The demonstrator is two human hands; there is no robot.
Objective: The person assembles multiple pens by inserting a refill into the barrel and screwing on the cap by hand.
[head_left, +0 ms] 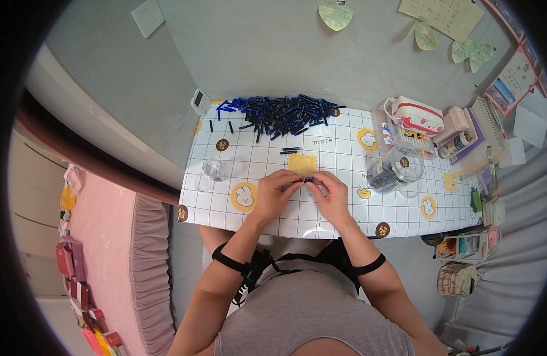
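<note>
Both my hands meet over the middle of the table, near its front part. My left hand (276,193) and my right hand (330,196) pinch a few small dark ink cartridges (308,179) between thumbs and fingers; how many is hidden by the fingertips. Just beyond, two or so ink cartridges (290,151) lie side by side on the tabletop. A large heap of dark blue ink cartridges (282,115) spreads along the far edge, with a few loose ones to its left. On the right stands a clear plastic jar (398,163) with many dark cartridges inside.
A small clear cup (213,169) stands on the left of the white gridded tabletop (344,160). A white timer (200,102) is at the far left corner. Beyond the jar sit a white and red pouch (417,116) and notebooks (486,126). A pink bed (110,237) lies left.
</note>
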